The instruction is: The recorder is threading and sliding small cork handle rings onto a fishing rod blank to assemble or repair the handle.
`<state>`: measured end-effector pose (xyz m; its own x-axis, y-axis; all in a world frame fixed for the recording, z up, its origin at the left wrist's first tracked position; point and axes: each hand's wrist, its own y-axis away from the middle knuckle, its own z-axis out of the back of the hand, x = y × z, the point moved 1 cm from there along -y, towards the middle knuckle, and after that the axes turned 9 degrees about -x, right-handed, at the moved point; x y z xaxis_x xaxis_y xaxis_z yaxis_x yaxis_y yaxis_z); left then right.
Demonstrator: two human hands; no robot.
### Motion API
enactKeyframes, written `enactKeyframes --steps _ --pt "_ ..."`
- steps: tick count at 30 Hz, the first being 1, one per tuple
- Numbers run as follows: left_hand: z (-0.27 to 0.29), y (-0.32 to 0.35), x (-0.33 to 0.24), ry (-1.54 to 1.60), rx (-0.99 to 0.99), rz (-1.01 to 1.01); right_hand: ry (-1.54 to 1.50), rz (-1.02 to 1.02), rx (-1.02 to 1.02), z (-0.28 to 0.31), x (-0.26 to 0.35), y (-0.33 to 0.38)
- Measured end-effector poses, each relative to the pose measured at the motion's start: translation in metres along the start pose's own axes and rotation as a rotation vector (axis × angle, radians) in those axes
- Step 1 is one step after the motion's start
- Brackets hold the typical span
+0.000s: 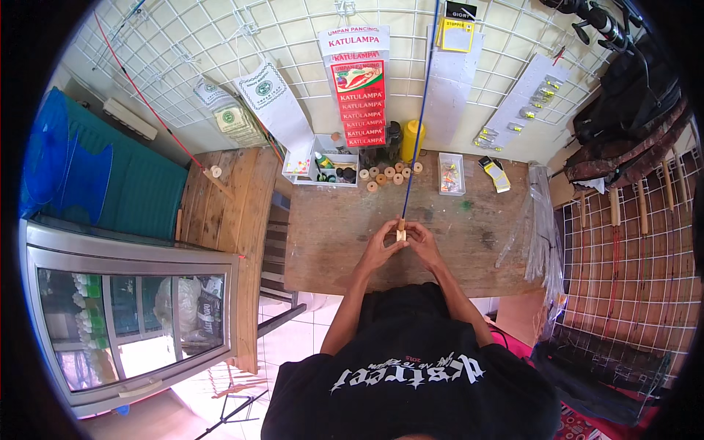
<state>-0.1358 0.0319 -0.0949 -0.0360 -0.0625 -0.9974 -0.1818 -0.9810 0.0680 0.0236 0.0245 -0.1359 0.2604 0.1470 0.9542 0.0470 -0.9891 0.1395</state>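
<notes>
A thin blue fishing rod [416, 139] rises away from me past the wall, its light wooden handle [401, 233] at the near end. Around the handle's left side, the fingers of my left hand [381, 246] are closed. My right hand [422, 244] grips the same handle from the right, its fingertips close to the left ones. Both hands are just above the near part of the wooden table [345, 227]. Small fingers' details and the handle's underside are hidden. Beyond the hands lie several round wooden discs [389, 176], some with a hole.
Behind the discs stand a yellow bottle [411, 141] and a white box [326, 172] of small items. A clear-lidded box [451, 174] sits to their right. Plastic wrap [541, 227] hangs at the table's right edge. A red rod [150, 104] leans left, above a glass cabinet [132, 323].
</notes>
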Motion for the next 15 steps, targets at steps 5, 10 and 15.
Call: enactKeyframes --steps 5,10,15 --pt "-0.002 -0.001 0.003 -0.154 -0.004 -0.080 -0.088 -0.117 -0.196 -0.002 0.008 0.001" --pt "0.003 -0.002 0.015 -0.276 -0.038 -0.089 0.264 0.000 -0.109 -0.006 0.032 0.008" --pt "0.003 -0.002 0.023 -0.259 -0.041 -0.099 -0.156 -0.569 -0.011 -0.004 0.049 0.010"
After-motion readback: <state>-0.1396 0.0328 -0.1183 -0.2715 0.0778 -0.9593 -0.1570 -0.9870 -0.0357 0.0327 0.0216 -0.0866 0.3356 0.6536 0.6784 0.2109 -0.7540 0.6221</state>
